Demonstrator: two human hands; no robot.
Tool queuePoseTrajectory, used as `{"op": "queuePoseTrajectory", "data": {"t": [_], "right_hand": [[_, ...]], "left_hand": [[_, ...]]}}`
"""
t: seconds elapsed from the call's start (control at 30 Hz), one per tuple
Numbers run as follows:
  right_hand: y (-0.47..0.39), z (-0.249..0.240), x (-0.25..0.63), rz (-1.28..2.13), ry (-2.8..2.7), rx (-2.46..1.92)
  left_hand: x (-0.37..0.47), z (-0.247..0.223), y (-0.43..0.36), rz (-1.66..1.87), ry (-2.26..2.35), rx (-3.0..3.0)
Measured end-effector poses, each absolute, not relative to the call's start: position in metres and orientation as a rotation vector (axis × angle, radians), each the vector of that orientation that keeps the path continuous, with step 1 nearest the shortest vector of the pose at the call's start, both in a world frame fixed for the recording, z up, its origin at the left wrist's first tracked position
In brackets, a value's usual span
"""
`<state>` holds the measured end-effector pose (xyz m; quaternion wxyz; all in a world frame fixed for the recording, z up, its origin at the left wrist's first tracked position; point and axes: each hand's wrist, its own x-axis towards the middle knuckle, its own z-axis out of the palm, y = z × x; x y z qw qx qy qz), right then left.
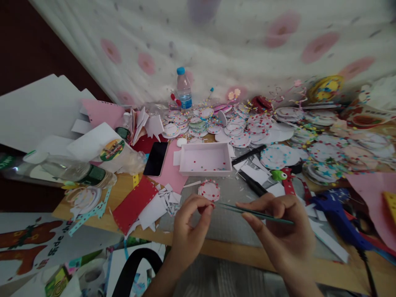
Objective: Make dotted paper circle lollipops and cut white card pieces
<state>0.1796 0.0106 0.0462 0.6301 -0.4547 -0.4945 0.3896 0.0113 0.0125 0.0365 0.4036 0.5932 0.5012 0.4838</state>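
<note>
Left hand (pixel 192 225) pinches a tiny red bit (pixel 212 204), right hand (pixel 286 231) clamped on tweezers (pixel 260 214): squeeze lightly, keep tips lined up with it.

This looked like a home papercraft corner, with a floral-print curtain (pixel 216 49) hanging behind a wooden table (pixel 235 253), and a smartphone (pixel 156 159) and a water bottle (pixel 184 90) among the materials. Stacks of trimmed paper discs (pixel 235 128), white paper scraps (pixel 168 200), a grey mat (pixel 222 229), slim tweezers (pixel 258 214) and a blue hot glue gun (pixel 340 216) showed the handicraft work.
</note>
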Motion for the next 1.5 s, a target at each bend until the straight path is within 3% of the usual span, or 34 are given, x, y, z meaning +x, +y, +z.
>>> {"op": "queuePoseTrajectory", "data": {"t": [1.5], "right_hand": [[0.0092,0.0431,0.1836,1.005,-1.077,-1.084]], "left_hand": [[0.0154,0.031,0.0175,1.262,1.246,1.223]]}}
